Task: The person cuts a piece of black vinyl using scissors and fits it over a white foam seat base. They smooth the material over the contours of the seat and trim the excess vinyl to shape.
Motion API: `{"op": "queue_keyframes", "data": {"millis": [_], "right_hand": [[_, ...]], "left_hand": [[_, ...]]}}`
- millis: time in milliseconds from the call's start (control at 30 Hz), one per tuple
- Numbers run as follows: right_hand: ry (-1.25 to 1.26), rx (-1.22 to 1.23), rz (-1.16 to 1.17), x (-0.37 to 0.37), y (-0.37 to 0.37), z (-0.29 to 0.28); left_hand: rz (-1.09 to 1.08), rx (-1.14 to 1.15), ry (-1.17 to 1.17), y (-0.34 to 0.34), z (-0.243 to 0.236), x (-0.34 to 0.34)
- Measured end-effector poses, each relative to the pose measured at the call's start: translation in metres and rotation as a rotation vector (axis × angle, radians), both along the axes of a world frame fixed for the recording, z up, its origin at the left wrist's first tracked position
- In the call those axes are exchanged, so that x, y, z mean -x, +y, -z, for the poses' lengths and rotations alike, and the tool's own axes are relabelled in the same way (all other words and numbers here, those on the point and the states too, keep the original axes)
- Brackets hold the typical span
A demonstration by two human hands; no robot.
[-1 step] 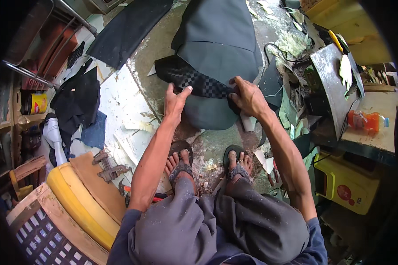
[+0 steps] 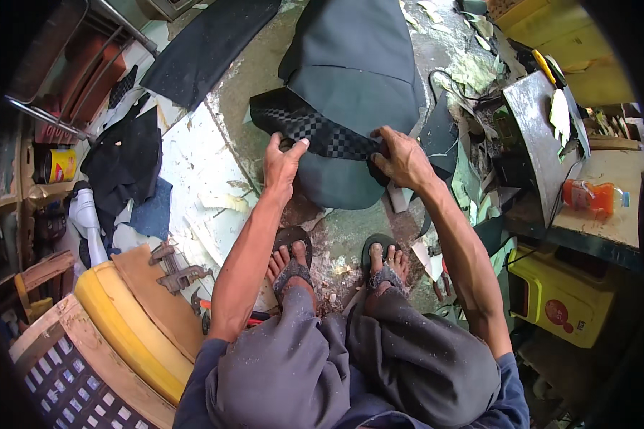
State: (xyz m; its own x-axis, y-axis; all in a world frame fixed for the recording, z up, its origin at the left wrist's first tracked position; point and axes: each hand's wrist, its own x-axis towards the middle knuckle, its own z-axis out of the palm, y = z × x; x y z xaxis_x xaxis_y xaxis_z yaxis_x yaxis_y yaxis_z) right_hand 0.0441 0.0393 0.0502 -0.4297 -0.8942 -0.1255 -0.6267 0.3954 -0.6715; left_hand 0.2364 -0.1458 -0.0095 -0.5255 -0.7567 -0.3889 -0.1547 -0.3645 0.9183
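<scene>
My left hand (image 2: 285, 166): thumb and fingers pinched on the lower edge of a black checkered piece (image 2: 320, 136). My right hand (image 2: 403, 161): clamped on its right end. Piece: spread across the dark panel (image 2: 354, 86), near its rounded near edge; laid out, seemingly unfastened. Panel: on the floor (image 2: 254, 66). Beyond its left edge: one loose black sheet (image 2: 207, 50).
</scene>
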Motion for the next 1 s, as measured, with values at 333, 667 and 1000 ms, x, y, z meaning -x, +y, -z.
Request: {"op": "queue_keyframes", "data": {"millis": [333,667,1000], "right_hand": [[-0.166,-0.259,-0.23,-0.115,0.036,-0.041],[-0.762,-0.276,0.639,-0.116,0.056,0.027],[-0.83,0.757,0.73,0.039,0.033,-0.122]], "left_hand": [[-0.348,-0.521,0.328,0.039,0.01,-0.13],[-0.244,0.475,-0.396,0.068,0.047,-0.131],[0.21,0.826,-0.337,0.054,0.025,-0.072]]}}
